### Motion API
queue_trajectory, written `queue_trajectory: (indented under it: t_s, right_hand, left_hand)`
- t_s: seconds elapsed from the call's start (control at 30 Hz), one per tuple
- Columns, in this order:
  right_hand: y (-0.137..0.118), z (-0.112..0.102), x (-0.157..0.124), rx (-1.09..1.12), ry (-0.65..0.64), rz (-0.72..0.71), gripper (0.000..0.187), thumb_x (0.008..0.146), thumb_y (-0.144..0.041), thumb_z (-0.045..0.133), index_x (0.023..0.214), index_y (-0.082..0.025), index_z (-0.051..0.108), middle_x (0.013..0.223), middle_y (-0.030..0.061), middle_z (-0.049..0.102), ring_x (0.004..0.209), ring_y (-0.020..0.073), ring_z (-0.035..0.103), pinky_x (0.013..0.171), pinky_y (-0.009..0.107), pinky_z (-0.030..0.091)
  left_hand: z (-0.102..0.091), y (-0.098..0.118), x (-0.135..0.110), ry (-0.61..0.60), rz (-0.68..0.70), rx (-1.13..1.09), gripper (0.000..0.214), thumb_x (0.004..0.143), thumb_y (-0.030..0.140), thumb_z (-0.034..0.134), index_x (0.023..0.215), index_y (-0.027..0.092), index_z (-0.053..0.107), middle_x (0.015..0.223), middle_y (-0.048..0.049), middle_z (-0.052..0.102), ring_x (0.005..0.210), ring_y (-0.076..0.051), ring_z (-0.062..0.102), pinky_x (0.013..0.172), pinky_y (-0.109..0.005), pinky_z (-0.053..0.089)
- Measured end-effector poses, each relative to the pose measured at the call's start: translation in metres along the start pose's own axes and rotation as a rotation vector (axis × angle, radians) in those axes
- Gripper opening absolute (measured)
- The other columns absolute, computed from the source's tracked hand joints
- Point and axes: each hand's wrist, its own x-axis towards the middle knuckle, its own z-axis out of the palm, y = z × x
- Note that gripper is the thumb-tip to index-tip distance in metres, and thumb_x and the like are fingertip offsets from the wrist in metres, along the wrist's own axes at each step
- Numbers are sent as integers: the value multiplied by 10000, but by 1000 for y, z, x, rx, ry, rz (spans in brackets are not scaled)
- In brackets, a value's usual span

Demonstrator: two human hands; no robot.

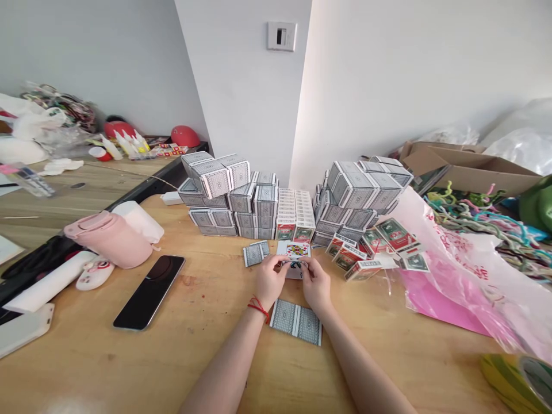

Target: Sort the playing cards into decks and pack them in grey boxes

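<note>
My left hand (271, 279) and my right hand (316, 282) meet at the middle of the table, fingers pinched on face-up playing cards (297, 249). A picture card shows above the fingertips and the end of another card below them; the fingers hide part of both. Just left of my left hand lie two small patterned stacks of face-down cards (254, 253). Between my forearms rest two more face-down stacks (296, 322), side by side. Beyond my hands, red-and-green card boxes (295, 213) stand in two rows.
Wrapped card blocks are piled at left (215, 195) and right (362, 195). Loose card boxes (353, 256) lie at right, near pink plastic (452, 287). A phone (150, 293), pink bottle (110, 238) and mouse (95, 272) lie left. Yellow tape (504, 374) is at front right.
</note>
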Motion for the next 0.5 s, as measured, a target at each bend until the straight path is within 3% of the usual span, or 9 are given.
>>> queue_trajectory:
  t_s: [0.2,0.5]
  right_hand:
    - [-2,-3,0,-102,1,-41,189,797,-339,465,831,-209,597,763,14,658,650,149,601,637,245,453]
    - [2,-5,-2,-109,-38,14,235,800,-347,434,919,-226,597,755,30,669,668,185,614,647,287,458]
  left_hand:
    - [-5,6,-1,-2,145,71,130,780,207,501,799,196,629,799,-40,643,806,-164,577,765,-318,457]
    - [-2,1,-2,-20,80,83,194,761,144,474,881,199,616,843,-37,625,848,-160,564,780,-312,459]
